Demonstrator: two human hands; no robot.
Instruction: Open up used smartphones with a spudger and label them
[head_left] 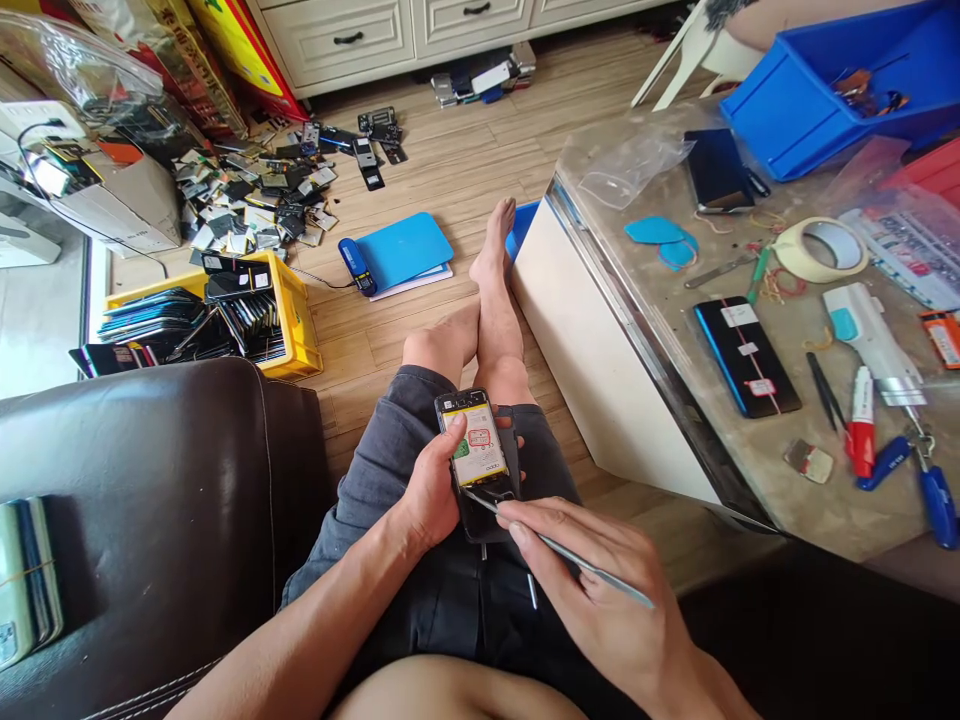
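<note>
My left hand [435,480] is wrapped round an opened smartphone [477,515] above my lap, thumb on its battery [480,455]. The battery is whitish with yellow edges, a green patch and a red-outlined label. A dark flat piece [508,432] shows behind the phone's right side, with fingertips around it. Between the thumb and fingers of my right hand [600,570] is a slim metal pry tool [559,548]. The tool's tip meets the phone just below the battery; whether it is under a part is too small to tell.
At right, a table [600,240] bears a phone [746,355], tweezers [826,398], a tape roll [821,250], a red-and-white marker [862,425] and a blue bin [795,90]. A yellow crate [304,325] of phones stands left, near scattered parts [255,195]. A brown leather seat [165,480] adjoins me.
</note>
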